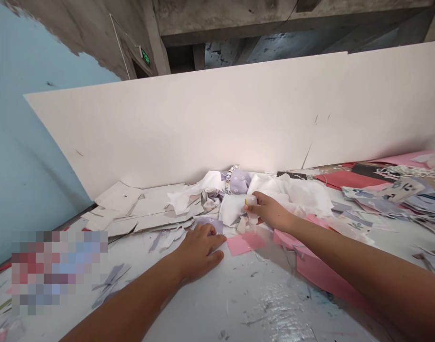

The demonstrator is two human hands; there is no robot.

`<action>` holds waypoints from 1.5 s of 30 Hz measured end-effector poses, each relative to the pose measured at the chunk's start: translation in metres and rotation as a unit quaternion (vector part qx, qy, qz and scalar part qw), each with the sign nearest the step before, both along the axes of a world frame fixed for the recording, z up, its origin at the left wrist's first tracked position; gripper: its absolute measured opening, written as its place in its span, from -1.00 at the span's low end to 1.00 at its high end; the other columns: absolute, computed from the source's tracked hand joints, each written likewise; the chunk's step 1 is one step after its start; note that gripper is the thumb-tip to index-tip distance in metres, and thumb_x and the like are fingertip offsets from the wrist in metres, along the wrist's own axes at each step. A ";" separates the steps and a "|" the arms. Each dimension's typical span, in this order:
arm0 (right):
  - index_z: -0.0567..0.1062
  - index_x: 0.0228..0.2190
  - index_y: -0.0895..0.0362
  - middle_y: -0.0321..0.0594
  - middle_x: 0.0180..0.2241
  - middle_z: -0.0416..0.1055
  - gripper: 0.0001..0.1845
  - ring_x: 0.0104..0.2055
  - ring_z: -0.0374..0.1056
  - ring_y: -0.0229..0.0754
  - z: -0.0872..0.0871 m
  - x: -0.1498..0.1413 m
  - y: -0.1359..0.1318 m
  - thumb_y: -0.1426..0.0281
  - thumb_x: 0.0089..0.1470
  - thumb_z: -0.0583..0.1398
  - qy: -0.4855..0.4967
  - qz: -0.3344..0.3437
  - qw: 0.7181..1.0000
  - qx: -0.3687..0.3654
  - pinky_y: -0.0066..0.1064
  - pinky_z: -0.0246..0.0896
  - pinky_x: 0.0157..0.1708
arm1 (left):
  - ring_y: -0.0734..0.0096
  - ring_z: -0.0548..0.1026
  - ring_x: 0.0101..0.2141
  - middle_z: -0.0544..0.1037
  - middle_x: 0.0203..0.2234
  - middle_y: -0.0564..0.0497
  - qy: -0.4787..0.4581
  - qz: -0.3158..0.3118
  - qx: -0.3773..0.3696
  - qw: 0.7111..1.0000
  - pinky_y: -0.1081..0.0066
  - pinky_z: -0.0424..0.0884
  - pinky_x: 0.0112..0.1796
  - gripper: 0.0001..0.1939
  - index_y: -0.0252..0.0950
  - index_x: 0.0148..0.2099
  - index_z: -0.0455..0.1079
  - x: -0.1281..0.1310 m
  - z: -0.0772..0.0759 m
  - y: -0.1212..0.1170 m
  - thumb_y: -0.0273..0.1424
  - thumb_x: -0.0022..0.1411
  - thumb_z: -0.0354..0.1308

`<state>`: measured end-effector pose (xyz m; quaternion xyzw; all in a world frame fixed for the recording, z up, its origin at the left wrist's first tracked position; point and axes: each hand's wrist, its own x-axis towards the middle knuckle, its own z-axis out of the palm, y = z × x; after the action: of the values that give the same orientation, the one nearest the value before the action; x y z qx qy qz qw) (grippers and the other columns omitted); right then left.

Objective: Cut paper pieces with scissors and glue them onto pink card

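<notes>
Right hand (269, 211) in a closed grip around a small translucent plastic bottle (251, 201) just above white cloth (235, 209); left hand (199, 251), open, rests flat on a lilac printed fabric scrap (211, 224) on the paper-strewn surface (239, 304).

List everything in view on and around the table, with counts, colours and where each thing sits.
white table: one, white and spattered, foreground
upright board: one, off-white, behind the table
crumpled cloth: one pile, white, centre back
patterned cloth: one piece, lilac, at the pile's back
paper offcuts: many, white, left of the pile
pink sheet: one, pink, centre front
printed pieces: several, lilac-grey and white, right
red sheet: one, red, back right
exit sign: one, green, upper left
small translucent object: one, clear, centre
lilac scrap: one, lilac, centre left
left hand: one, flat on the lilac scrap
right hand: one, holding the small translucent object
</notes>
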<state>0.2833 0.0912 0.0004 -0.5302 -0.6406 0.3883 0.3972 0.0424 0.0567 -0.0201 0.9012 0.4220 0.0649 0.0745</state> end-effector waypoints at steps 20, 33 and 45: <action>0.31 -0.44 0.13 -0.27 -0.50 0.32 -0.82 -0.45 0.31 -0.22 0.013 -0.004 -0.014 0.30 -0.09 0.18 -0.041 0.018 0.999 -0.021 -0.50 0.25 -0.62 | 0.21 0.20 -0.15 0.25 -0.16 -0.01 -0.001 -0.002 -0.002 1.000 0.24 0.19 -0.18 -0.65 0.01 0.01 0.26 0.000 0.000 -0.001 -0.20 0.18 -0.12; 0.34 -0.41 0.12 -0.29 -0.51 0.23 -0.79 -0.46 0.27 -0.22 0.020 -0.005 -0.019 0.34 -0.15 0.23 -0.038 0.018 0.998 -0.049 -0.48 0.26 -0.65 | 0.21 0.20 -0.15 0.24 -0.16 0.00 0.002 0.002 0.002 1.000 0.23 0.19 -0.18 -0.65 0.02 0.01 0.25 0.001 0.000 0.000 -0.21 0.19 -0.12; 0.26 -0.43 0.11 -0.23 -0.44 0.35 -0.78 -0.47 0.31 -0.26 0.046 0.012 -0.015 0.26 -0.07 0.18 0.049 0.011 0.998 -0.042 -0.52 0.27 -0.63 | 0.23 0.21 -0.16 0.25 -0.17 0.00 -0.001 0.001 0.005 1.000 0.24 0.19 -0.16 -0.66 0.01 0.00 0.27 0.000 0.000 0.000 -0.22 0.17 -0.11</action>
<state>0.2957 0.0759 0.0465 -0.5194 -0.6097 0.4447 0.4010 0.0419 0.0563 -0.0201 0.9010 0.4227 0.0682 0.0701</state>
